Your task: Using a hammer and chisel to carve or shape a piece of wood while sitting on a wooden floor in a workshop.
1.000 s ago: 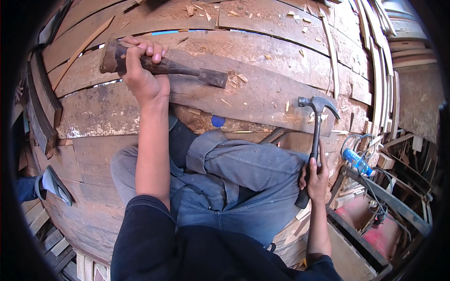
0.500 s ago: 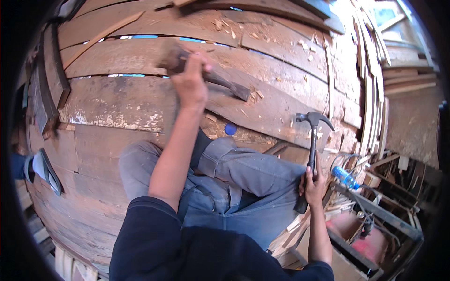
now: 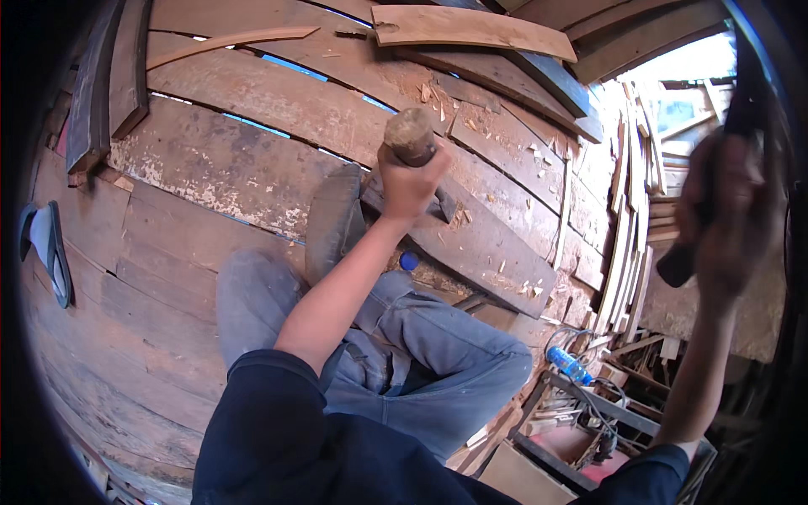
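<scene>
Claw hammer (image 3: 678, 264): raised since the earlier frame, far right, its head lost in shadow.
Right grip (image 3: 725, 219): closed round the handle, blurred.
Left grip (image 3: 411, 185): wrapped on the chisel (image 3: 409, 135), tipped more upright than before, blade end at the plank's (image 3: 505, 252) chips.
Bottle cap (image 3: 409, 260): blue, beside plank.

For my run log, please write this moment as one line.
left hand: grips chisel | right hand: raised, holds blurred hammer | plank: bears wood chips
</scene>
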The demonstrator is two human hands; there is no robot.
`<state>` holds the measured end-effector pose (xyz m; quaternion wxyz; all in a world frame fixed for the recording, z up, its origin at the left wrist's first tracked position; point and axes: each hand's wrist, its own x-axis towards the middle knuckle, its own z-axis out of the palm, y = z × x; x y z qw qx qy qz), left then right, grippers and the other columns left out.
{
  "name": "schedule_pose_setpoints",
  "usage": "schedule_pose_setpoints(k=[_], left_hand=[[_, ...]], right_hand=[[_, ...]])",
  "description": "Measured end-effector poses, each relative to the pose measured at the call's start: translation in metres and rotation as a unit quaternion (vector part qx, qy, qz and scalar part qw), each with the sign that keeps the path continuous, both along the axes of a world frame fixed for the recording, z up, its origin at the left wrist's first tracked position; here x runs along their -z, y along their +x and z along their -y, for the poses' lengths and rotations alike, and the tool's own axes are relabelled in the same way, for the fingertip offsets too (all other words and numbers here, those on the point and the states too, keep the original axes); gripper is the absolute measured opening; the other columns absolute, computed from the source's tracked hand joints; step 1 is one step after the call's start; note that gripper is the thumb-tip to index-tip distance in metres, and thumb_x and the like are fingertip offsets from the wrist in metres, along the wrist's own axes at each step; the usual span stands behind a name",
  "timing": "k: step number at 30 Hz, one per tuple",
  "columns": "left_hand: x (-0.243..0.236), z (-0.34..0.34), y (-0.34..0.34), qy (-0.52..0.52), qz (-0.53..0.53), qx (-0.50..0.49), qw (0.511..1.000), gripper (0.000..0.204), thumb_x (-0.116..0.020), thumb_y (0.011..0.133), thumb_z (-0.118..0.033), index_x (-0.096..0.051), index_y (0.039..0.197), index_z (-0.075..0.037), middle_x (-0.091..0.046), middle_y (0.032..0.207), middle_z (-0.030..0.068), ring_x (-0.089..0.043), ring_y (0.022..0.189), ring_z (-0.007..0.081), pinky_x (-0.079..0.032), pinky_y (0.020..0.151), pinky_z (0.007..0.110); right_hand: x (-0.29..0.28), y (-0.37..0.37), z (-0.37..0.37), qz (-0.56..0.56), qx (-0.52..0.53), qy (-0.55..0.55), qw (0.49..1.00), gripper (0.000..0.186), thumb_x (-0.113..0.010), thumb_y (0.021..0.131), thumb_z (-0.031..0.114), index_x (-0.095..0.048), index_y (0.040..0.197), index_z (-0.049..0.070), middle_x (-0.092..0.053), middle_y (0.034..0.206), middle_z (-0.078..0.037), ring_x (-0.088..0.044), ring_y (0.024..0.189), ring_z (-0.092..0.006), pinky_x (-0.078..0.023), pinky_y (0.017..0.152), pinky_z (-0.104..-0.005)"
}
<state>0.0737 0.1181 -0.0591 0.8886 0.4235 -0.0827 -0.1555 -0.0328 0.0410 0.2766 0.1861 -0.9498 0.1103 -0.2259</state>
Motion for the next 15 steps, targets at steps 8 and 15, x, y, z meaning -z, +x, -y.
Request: schedule_pose_setpoints(k=[8, 15], left_hand=[[0.018, 0.000, 0.004, -0.047, -0.098, -0.014, 0.994, 0.014, -0.070, 0.080, -0.001, -0.057, 0.081, -0.006, -0.061, 0.074, -0.0002, -0.060, 0.062, 0.0081, -0.047, 0.055, 0.025], [0.045, -0.003, 0.023, -0.150, -0.221, -0.105, 0.958, 0.015, -0.064, 0.083, 0.004, -0.053, 0.081, -0.006, -0.060, 0.070, 0.0024, -0.056, 0.057, 0.0120, -0.047, 0.056, 0.027]], right_hand=[[0.023, 0.000, -0.028, -0.366, -0.014, -0.055, 0.929, 0.064, -0.062, 0.093, 0.003, -0.044, 0.152, 0.018, -0.059, 0.068, -0.013, -0.060, 0.060, -0.0168, -0.048, 0.062, -0.0359], [0.114, -0.160, -0.015, -0.173, 0.219, 0.199, 0.939, 0.061, -0.054, 0.104, 0.028, -0.030, 0.158, 0.014, -0.049, 0.064, 0.003, -0.046, 0.049, -0.0052, -0.035, 0.045, -0.0229]])
